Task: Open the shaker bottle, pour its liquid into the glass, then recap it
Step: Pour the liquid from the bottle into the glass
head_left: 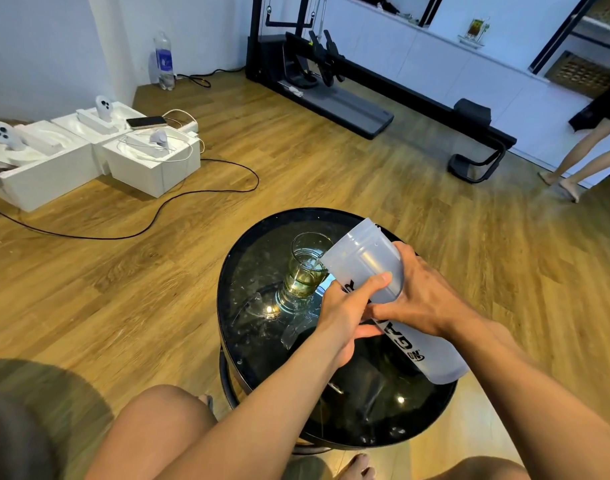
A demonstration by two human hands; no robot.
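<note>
Wooden flooring [296,161] fills the room, and the round black desk [248,341] with its glossy top serves as the landmark. Far left of the desk, white foam boxes [89,157] sit on the floor holding pale controllers, a phone [146,121] and cables; behind them a plastic water bottle [163,60] stands against the wall. On the desk's far half stands the glass [307,268], upright, partly filled with yellowish liquid. Just right of it the shaker bottle [383,285] is tipped, open mouth lowered at the glass rim, a thin stream running in; its base points back toward the desk's near right edge. The left hand [345,313] grips the bottle's middle from the left, thumb across the printed lettering, which is partly covered. The right hand [424,296] clasps the bottle from above, fingers wrapped over its far side and hidden there. Far right of the desk, a dark exercise machine [348,95] lines the wall, and someone's bare legs [580,157] are cut off by the frame edge.
</note>
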